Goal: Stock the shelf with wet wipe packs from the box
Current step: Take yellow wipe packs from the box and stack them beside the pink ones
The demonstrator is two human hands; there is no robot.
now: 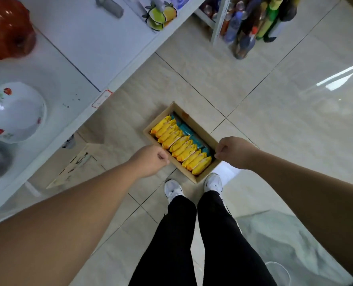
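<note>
A brown cardboard box (200, 129) lies on the tiled floor just in front of my white shoes. Inside it, a row of several yellow wet wipe packs (180, 146) stands on edge, with teal packs (192, 134) behind them. My left hand (150, 159) hovers by the box's left long side, its fingers curled into a fist, and I see nothing in it. By the right long side, close to the rim, my right hand (231, 150) is curled the same way. The white shelf (93, 44) runs along the left.
On the shelf sit a white flowered bowl (14, 114), an orange plastic vessel (6, 27) and a fruit-printed item (161, 15). Several bottles (252, 23) fill a rack at the top right. A flattened carton (76, 164) lies under the shelf edge. Grey cloth (295, 240) lies at the lower right.
</note>
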